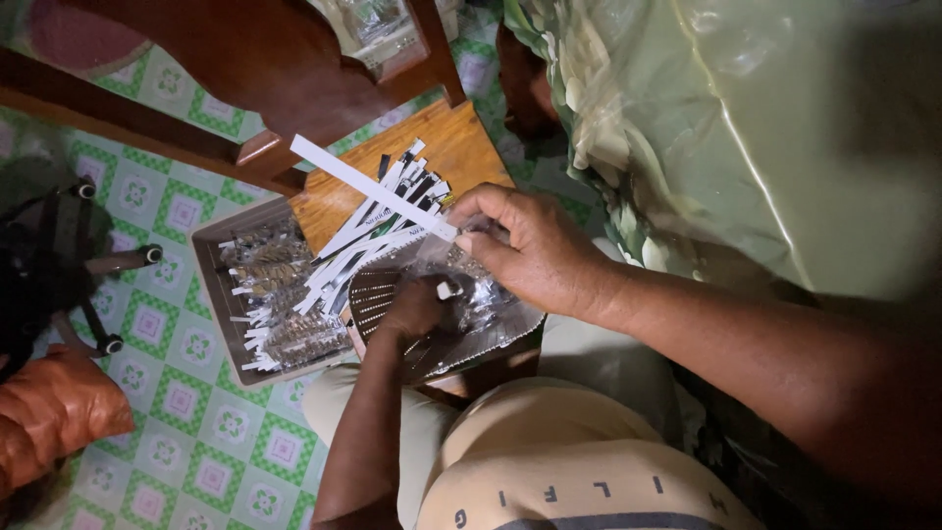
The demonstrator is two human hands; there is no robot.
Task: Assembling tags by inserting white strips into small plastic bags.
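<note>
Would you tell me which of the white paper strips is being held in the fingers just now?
The long white strip, pinched by the right hand: it sticks out diagonally up-left, above the pile of strips lying loose on the wooden stool.

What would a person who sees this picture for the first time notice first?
Probably the long white paper strip, pinched at its end by the right hand above a small wooden stool at the centre. Below it, the left hand grips a clear plastic packet over a perforated tray. To the left, a brown tray on the green tiled floor holds finished packets.
</note>
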